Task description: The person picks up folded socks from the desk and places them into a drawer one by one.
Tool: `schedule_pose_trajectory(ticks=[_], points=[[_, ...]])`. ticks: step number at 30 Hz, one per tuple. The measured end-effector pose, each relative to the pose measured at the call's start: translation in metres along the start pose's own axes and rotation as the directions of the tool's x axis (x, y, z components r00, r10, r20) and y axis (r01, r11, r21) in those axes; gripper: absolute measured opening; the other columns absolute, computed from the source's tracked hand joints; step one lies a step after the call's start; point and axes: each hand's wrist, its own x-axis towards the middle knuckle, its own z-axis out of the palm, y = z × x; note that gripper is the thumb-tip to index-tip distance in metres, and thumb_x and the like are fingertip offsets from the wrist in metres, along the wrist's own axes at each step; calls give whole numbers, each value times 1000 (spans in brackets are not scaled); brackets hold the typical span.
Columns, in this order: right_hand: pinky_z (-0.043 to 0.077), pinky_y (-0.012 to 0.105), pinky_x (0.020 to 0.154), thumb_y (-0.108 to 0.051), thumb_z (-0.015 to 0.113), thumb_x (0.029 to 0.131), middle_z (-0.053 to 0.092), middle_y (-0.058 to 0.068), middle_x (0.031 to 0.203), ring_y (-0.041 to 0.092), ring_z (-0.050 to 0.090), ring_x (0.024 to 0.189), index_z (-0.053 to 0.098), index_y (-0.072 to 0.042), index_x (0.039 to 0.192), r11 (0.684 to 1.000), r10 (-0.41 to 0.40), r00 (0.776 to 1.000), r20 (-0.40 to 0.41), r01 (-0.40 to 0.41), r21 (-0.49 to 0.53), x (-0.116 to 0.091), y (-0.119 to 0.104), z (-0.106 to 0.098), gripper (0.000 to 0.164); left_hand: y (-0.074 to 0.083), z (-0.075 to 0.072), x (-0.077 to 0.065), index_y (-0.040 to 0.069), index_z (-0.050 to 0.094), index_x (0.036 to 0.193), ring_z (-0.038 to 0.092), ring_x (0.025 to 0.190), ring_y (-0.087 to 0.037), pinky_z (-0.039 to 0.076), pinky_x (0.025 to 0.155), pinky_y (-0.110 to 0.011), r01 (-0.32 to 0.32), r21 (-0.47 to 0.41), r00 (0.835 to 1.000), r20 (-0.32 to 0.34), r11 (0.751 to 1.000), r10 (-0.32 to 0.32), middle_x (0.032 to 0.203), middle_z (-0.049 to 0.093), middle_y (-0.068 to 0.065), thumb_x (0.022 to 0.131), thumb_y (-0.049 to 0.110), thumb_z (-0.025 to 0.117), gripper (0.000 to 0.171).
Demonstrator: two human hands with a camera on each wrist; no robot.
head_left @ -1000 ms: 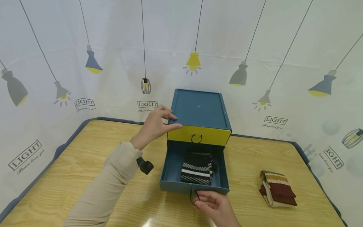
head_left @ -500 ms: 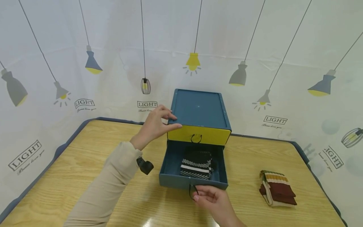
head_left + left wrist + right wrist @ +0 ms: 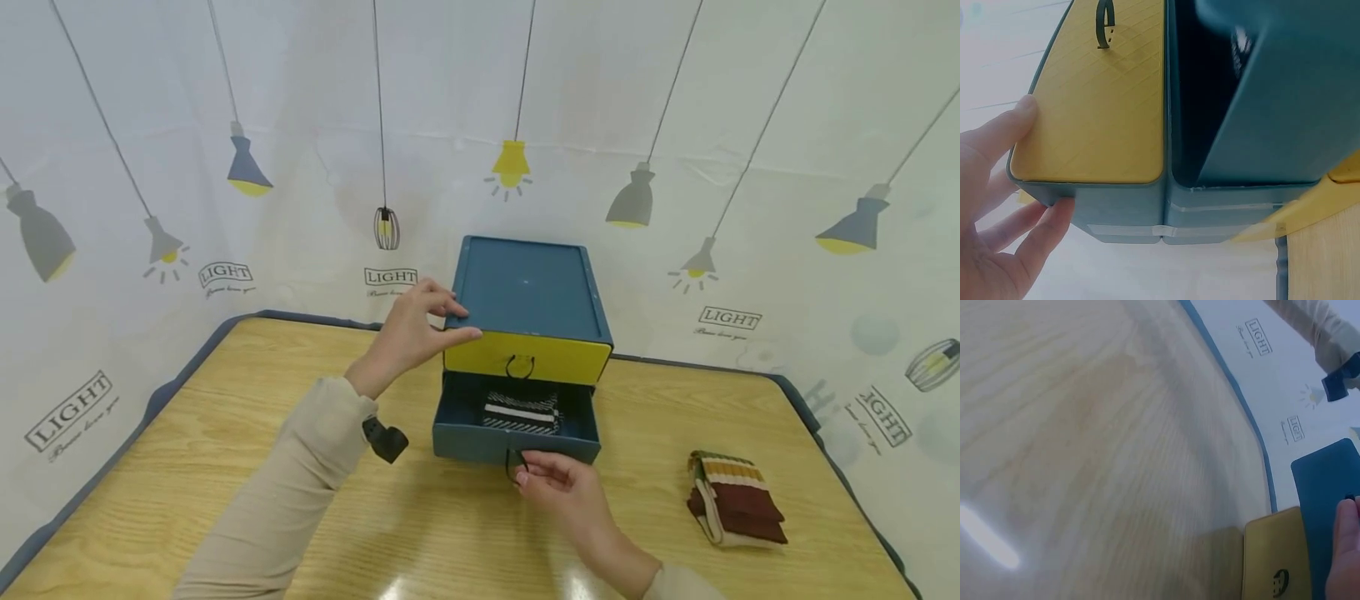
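A drawer unit point(image 3: 525, 287) with a blue top stands at the table's back middle. Its upper yellow drawer point(image 3: 472, 354) is closed. The blue drawer point(image 3: 465, 442) below sticks partly out, a folded black-and-white knit point(image 3: 517, 412) inside it. My left hand point(image 3: 408, 333) spans the unit's top left front corner, thumb along the front edge. In the left wrist view its fingertips point(image 3: 1060, 209) touch the unit's side. My right hand point(image 3: 566, 492) pinches the black loop handle point(image 3: 509, 467) of the blue drawer; in the right wrist view it shows only at the edge.
Folded maroon, cream and yellow knitwear point(image 3: 738, 500), apparently socks, lies on the wooden table point(image 3: 360, 533) at the right. Beneath the blue drawer is another yellow drawer point(image 3: 1275, 550) with a loop handle. A lamp-print curtain point(image 3: 315, 208) hangs behind.
The blue drawer has slid inward, carrying the black-and-white knit further under the upper drawer. My right hand has moved forward with it. The left hand stays put.
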Motion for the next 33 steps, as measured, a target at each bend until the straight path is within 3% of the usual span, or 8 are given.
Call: schedule_pose_trajectory(ticks=[8, 17, 26, 33], points=[[49, 35, 77, 3, 59, 81, 61, 20, 99, 17, 62, 84, 55, 11, 112, 997, -72, 996, -48, 70, -42, 29, -6, -2, 32, -1, -1, 1, 7, 68, 93, 53, 90, -24, 50, 69, -29, -1, -4, 1000, -1, 1000, 1, 104, 49, -7, 73, 32, 72, 32], [49, 37, 77, -6, 61, 83, 61, 16, 102, 24, 60, 89, 59, 4, 112, 988, -129, 983, -131, 117, -98, 54, -2, -4, 31, 1, -1, 0, 7, 68, 93, 53, 91, -24, 50, 69, -28, 4, -10, 1000, 3, 1000, -4, 104, 49, -7, 73, 31, 72, 32], [48, 40, 80, -4, 62, 82, 61, 17, 101, 21, 61, 85, 59, 5, 109, 991, -125, 980, -157, 115, -71, 59, -2, -4, 29, 1, 0, 0, 7, 68, 92, 53, 90, -24, 50, 69, -28, 6, -19, 1000, -4, 1000, -6, 104, 49, -7, 73, 31, 72, 31], [50, 34, 75, -8, 61, 84, 62, 18, 95, 21, 62, 82, 60, 9, 102, 981, -191, 968, -161, 182, -69, 60, 5, -8, 25, 1, 1, -1, 7, 68, 92, 52, 91, -24, 50, 69, -28, 13, -23, 1000, 1, 1000, -13, 104, 49, -7, 73, 31, 72, 31]])
